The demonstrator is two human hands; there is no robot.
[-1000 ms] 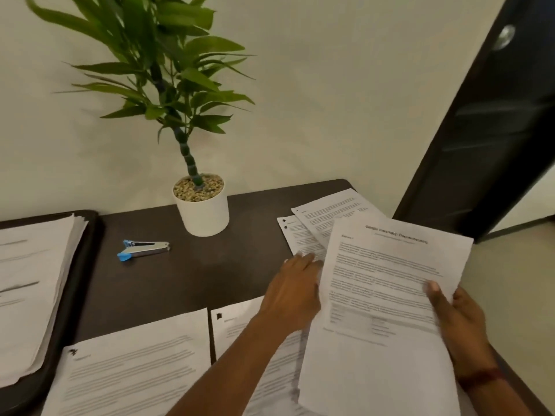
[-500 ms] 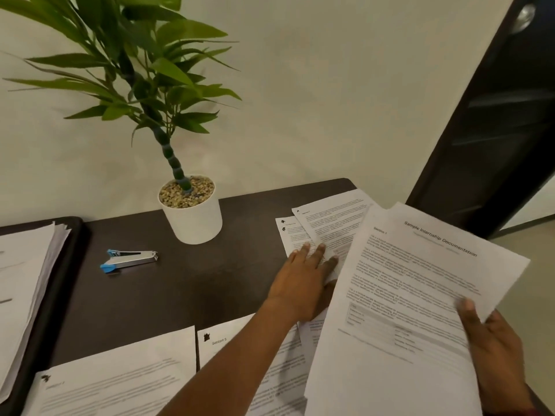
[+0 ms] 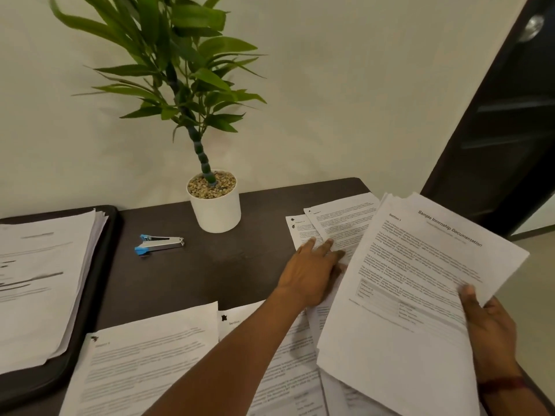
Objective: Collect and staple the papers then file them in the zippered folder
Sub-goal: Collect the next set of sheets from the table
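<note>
Papers are at the collecting step: a sheaf (image 3: 405,310) headed "Sample Internship Documentation" is held above the right end of the dark desk (image 3: 210,274), pinched by the right hand (image 3: 492,331) with its thumb on top. The left hand (image 3: 312,274) lies flat, fingers straight, on overlapping loose sheets (image 3: 339,223) beside the sheaf, gripping nothing. The next move is probably to slide those sheets free and add them to the sheaf. More sheets (image 3: 150,364) wait along the near edge. The stapler (image 3: 159,244) lies untouched, well to the left.

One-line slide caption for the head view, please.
Right hand holds a white printed paper sheaf; left hand rests flat on loose printed sheets on the dark desk, blue-and-silver stapler untouched.
</note>
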